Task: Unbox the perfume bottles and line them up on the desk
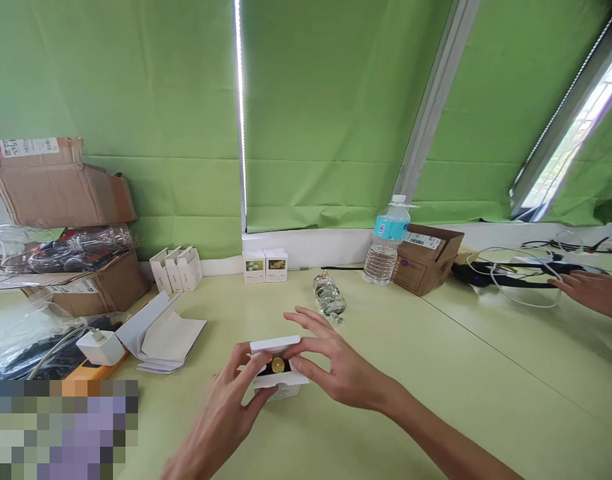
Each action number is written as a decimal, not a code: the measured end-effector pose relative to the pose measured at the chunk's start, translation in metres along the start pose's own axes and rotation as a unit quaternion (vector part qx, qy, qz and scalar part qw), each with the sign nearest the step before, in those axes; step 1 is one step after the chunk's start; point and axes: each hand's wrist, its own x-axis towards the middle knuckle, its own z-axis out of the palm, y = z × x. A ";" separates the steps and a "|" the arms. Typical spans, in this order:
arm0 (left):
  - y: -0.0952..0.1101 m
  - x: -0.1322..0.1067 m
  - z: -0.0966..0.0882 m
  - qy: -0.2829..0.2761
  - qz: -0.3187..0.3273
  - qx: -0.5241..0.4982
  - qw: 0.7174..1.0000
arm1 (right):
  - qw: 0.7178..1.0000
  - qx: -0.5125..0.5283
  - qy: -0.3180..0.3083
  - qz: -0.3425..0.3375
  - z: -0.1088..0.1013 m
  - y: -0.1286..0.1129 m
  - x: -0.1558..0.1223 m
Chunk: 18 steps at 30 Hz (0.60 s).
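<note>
White box (289,379), small and open at the top, is at the near middle of the pale yellow-green table (376,427), between the two hands. On its left, the left hand (229,400) grasps it, fingers at the top edge and thumb on the near side. White flaps (275,344) stand along the far and near edges; under the near one I see a greyish face, its markings too small to read. Inside, amid dark, shines a round gold top (277,365). Rightmost, the right hand (333,363) touches the box, outer fingers spread; whether it pinches, I can't tell.
</note>
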 end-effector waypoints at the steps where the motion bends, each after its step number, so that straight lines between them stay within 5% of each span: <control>1: -0.003 -0.001 0.002 0.012 -0.007 0.003 1.000 | 1.000 -0.005 0.003 0.002 -0.001 0.000 0.000; 8: -0.012 -0.006 0.008 0.042 -0.068 -0.015 0.997 | 0.997 -0.009 -0.070 -0.004 -0.006 -0.008 -0.001; 12: -0.007 -0.005 0.004 0.027 -0.111 -0.015 0.993 | 1.000 -0.026 0.011 -0.007 -0.004 -0.003 0.001; 18: -0.006 -0.006 0.009 0.078 -0.099 0.026 0.992 | 0.979 -0.129 0.147 -0.050 0.004 0.015 0.004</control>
